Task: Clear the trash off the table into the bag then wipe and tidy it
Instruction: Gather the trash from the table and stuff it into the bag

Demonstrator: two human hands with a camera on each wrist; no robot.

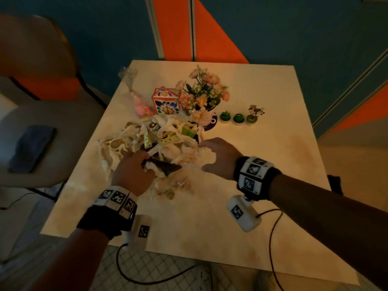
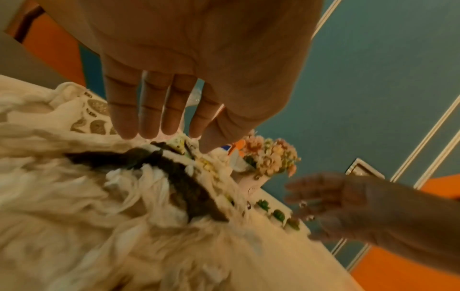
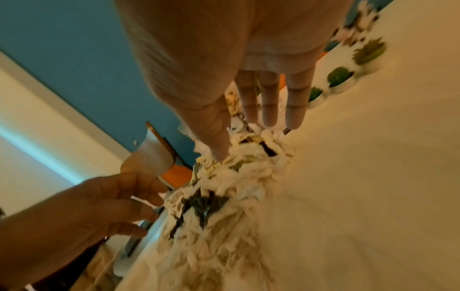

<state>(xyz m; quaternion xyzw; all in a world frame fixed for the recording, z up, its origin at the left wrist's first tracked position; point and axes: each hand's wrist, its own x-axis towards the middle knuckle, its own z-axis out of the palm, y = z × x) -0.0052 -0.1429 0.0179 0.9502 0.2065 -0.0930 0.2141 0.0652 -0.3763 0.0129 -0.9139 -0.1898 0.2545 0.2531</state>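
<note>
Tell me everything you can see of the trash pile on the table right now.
The trash pile is a loose heap of crumpled white tissues or thin plastic, mixed with printed wrappers and a dark wrapper. It lies on the table left of centre, just in front of the flower pot. The left hand rests at its near edge by the dark wrapper; the right hand reaches its right side, fingers spread.

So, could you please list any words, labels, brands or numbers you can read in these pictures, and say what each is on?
No text is legible in any view.
Yellow snack wrapper in the trash pile: printed lettering, too blurred to read.
Dark round coaster under the flower pot: a white mark, unreadable.
Wrist bands: square black-and-white marker patterns only, no words.
</note>
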